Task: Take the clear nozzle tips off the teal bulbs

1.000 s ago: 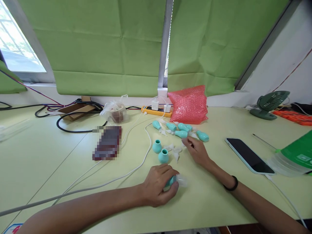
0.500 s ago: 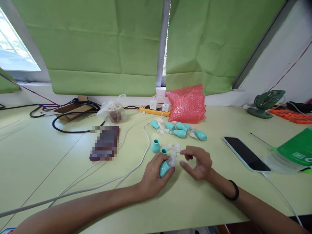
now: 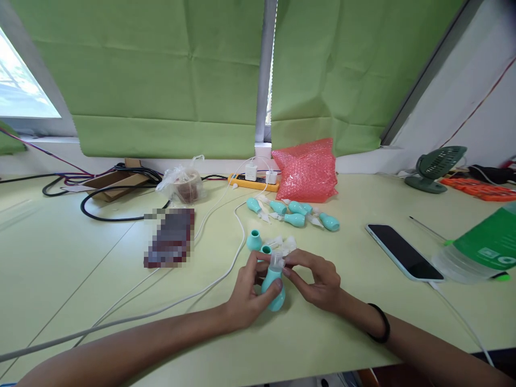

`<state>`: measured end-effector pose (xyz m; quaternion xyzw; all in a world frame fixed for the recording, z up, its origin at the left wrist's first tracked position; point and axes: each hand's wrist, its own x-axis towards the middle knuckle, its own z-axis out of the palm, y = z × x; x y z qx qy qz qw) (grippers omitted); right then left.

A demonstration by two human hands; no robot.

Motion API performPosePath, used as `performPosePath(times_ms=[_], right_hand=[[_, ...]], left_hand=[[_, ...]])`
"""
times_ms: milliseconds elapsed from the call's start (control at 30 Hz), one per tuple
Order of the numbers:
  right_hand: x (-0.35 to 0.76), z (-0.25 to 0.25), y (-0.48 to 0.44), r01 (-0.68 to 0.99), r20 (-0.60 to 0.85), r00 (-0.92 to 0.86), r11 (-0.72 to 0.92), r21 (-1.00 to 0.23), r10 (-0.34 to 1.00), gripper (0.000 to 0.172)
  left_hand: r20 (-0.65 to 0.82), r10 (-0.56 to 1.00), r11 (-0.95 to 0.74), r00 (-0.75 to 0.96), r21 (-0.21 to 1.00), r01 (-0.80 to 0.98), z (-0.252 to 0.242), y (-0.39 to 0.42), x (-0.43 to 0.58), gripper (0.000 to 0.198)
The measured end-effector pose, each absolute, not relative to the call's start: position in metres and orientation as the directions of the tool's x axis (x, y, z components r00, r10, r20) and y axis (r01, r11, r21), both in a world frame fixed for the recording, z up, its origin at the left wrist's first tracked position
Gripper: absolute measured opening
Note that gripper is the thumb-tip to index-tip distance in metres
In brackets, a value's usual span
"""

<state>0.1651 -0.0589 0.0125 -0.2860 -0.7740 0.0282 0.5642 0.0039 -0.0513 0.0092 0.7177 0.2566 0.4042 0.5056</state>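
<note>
My left hand [image 3: 246, 293] grips a teal rubber bulb [image 3: 274, 285] upright just above the pale green table [image 3: 80, 269]. A clear plastic tip [image 3: 276, 261] sits in the bulb's neck, and my right hand [image 3: 316, 279] pinches that tip from the right. Just behind my hands stand two teal bulbs without tips [image 3: 254, 240] beside a few loose clear tips [image 3: 288, 244]. Farther back lies a row of several assembled teal bulbs [image 3: 296, 215].
A pink bubble-wrap bag [image 3: 306, 169], a yellow power strip [image 3: 253, 183] and white cables [image 3: 226, 226] lie behind. A phone [image 3: 403, 252] and a green pouch [image 3: 489, 242] lie at the right; a dark blurred object [image 3: 170, 237], a clear bag [image 3: 181, 185] and black cables at the left.
My left hand lifted the bulb from lying on the table and stood it upright. My right hand came back from the far row and closed on the clear tip.
</note>
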Motion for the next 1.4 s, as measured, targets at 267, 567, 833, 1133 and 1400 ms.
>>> performPosePath(times_ms=[267,567,833,1133,1400], right_hand=[[0.163,0.013,-0.060,0.285,0.784,-0.109,0.775,-0.563,0.610,0.033],[0.166,0.010,-0.065,0.464,0.570,-0.325,0.652,-0.599,0.755,0.020],[0.166,0.016,-0.067,0.347,0.254,-0.505,0.464,-0.815,0.825,0.037],[0.175,0.016,-0.048,0.094,0.102,-0.091,0.110,-0.989,0.991,0.040],[0.207,0.005,-0.004,0.407,0.391,0.272,0.263,-0.875,0.879,0.026]], left_hand=[[0.304,0.775,-0.324,0.555,0.944,-0.065,0.008,-0.051,0.006,0.022],[0.452,0.620,-0.752,0.641,0.577,0.320,0.007,-0.055,0.010,0.018],[0.601,0.291,-0.956,0.744,0.207,0.207,-0.001,-0.053,0.008,0.028],[0.598,0.150,-0.988,0.787,0.127,0.092,0.013,-0.056,0.004,0.022],[0.669,0.325,-0.944,0.669,0.195,0.264,0.009,-0.054,0.006,0.023]])
